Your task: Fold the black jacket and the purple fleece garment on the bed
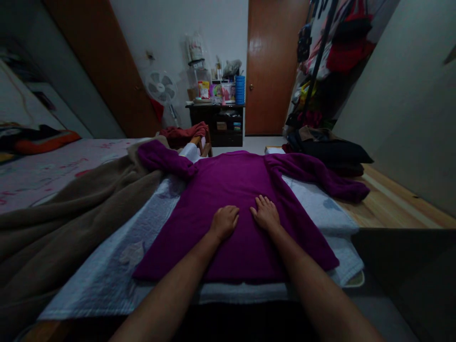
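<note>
Head view has both your hands resting on a purple long-sleeved garment point(235, 178), which lies spread out in front of you on a pale blue cloth point(315, 202). Its hem is nearest you, its neckline points away, and its two sleeves reach out to either side. Your left hand point(225, 222) sits near the middle of the garment, fingers close together and slightly curled; you cannot tell whether they pinch any fabric. Your right hand point(266, 214) lies just beside it, palm down, fingers apart on the cloth of the garment. The left sleeve's end overlaps a brown blanket point(89, 204), while the right sleeve stretches toward a stack of folded dark clothes point(331, 149). Beyond the neckline stand a black cabinet point(200, 123) and a wooden door point(272, 71), with a white fan point(162, 88) farther left.
</note>
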Action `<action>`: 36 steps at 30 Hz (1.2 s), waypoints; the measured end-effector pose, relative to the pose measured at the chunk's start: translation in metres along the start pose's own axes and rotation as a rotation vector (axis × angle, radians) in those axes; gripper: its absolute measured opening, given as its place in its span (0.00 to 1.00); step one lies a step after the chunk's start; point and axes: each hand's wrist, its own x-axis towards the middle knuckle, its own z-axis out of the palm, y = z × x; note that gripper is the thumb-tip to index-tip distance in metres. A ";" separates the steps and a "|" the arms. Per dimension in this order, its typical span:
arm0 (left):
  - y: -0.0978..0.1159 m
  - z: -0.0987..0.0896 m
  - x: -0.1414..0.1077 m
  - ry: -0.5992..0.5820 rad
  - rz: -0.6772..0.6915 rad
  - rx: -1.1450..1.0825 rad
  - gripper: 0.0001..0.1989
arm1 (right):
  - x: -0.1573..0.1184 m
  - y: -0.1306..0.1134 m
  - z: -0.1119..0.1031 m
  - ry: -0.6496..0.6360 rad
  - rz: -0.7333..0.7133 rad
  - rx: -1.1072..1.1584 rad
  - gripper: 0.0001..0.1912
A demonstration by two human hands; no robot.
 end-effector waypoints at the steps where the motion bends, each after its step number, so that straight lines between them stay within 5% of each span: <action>1: 0.002 0.000 -0.005 -0.033 -0.012 0.008 0.18 | -0.001 0.006 -0.002 0.008 0.020 -0.014 0.33; 7: 0.004 -0.001 -0.022 -0.091 -0.234 0.114 0.25 | -0.020 0.005 -0.006 0.027 0.157 -0.058 0.31; 13: 0.002 0.001 -0.027 -0.074 -0.254 0.129 0.30 | -0.045 -0.020 0.000 -0.006 -0.149 0.024 0.29; 22: -0.001 -0.002 -0.033 -0.139 -0.275 0.088 0.32 | -0.043 0.019 -0.008 0.039 0.072 -0.047 0.34; 30: 0.000 -0.002 -0.040 -0.154 -0.287 0.104 0.33 | -0.053 0.026 -0.003 0.083 0.026 -0.036 0.32; 36: 0.000 0.000 -0.041 -0.126 -0.280 0.096 0.33 | -0.051 0.031 -0.007 -0.008 -0.023 -0.106 0.35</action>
